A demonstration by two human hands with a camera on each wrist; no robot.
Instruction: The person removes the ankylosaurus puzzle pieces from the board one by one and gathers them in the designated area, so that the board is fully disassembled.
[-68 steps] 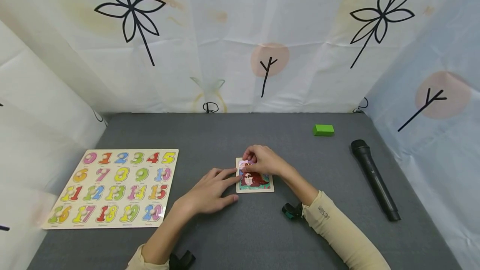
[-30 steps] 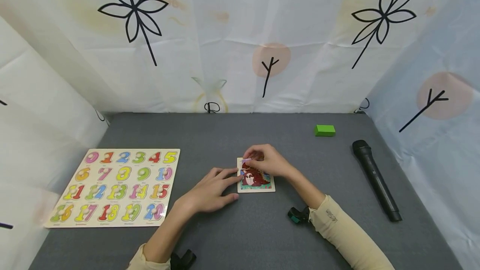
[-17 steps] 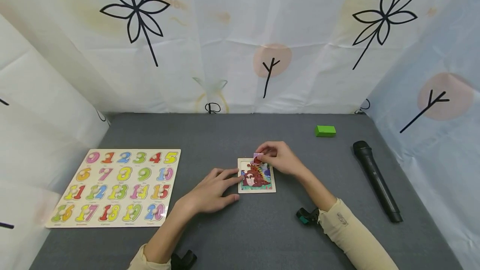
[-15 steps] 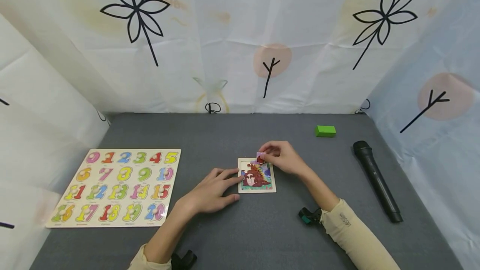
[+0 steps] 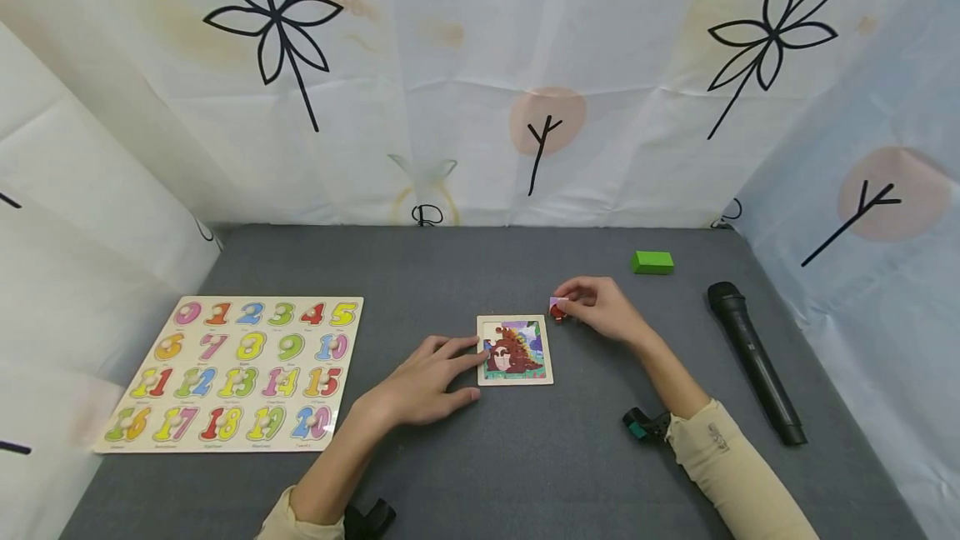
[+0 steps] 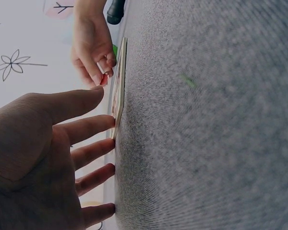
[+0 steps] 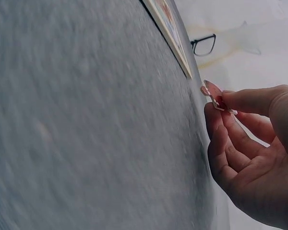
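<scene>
Grey table (image 5: 480,465); right hand (image 5: 606,308) pinches jigsaw piece (image 5: 557,312); left hand (image 5: 422,383) touches puzzle tray (image 5: 517,382).

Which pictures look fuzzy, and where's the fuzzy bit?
Head view: mostly sharp, numbers readable on the cream rectangular number board; left wrist view: dimmer, the grey fabric-textured tabletop softening toward the right edge; right wrist view: tabletop smeared, the right hand clearer.
</scene>
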